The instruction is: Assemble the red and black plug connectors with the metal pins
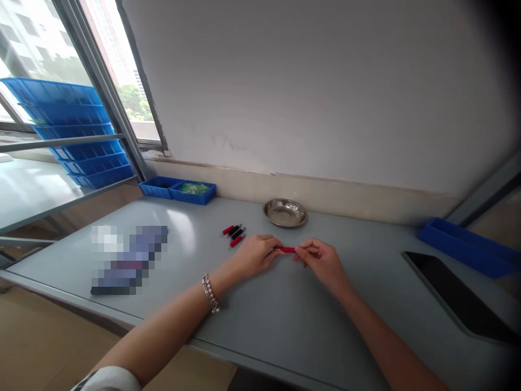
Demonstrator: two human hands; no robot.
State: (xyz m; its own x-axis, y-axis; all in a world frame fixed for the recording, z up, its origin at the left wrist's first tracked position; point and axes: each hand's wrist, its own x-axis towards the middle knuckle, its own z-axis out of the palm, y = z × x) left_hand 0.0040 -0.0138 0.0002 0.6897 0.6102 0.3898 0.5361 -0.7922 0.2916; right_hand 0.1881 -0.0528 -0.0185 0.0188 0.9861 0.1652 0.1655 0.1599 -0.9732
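Note:
My left hand (255, 256) and my right hand (321, 263) meet above the grey table, pinching a slim red plastic part (284, 250) between their fingertips. Its ends are partly hidden by my fingers. To the left of my left hand lie several small red and black connector pieces (234, 235), not touching it. A round stainless steel dish (285, 213) sits just beyond the hands, and it looks bare apart from its shine. A beaded bracelet (210, 293) circles my left wrist.
Two small blue bins (177, 190) stand against the wall, one holding green items. A stack of blue trays (69, 130) stands by the window at left. A pixelated object (128, 260) lies on the table (260, 320). A dark tablet (459, 296) and a blue tray (468, 247) are at right.

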